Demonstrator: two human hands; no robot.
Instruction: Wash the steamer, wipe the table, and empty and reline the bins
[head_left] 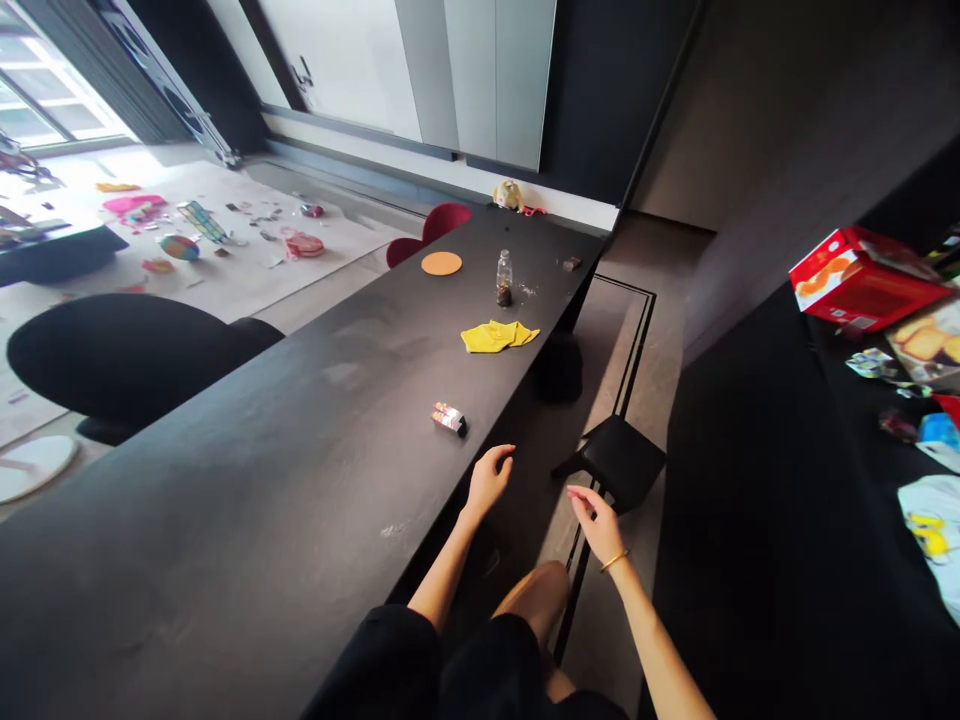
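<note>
My left hand [491, 478] hovers beside the near edge of a long dark table [247, 480], its fingers loosely curled with nothing in them. A small colourful box [449, 418] lies on the table just beyond that hand. My right hand [596, 520], with a gold bangle at the wrist, hangs over the floor to the right of the table, fingers relaxed and apart, holding nothing. Further along the table lie a yellow cloth [498, 335], a small glass jar [505, 279] and a round orange coaster [441, 263].
A black stool [619, 458] stands on the floor ahead of my right hand. A black chair [120, 355] and a red chair [435, 228] sit on the table's far side. A dark counter on the right carries a red box [862, 280] and packets. Toys litter the floor at left.
</note>
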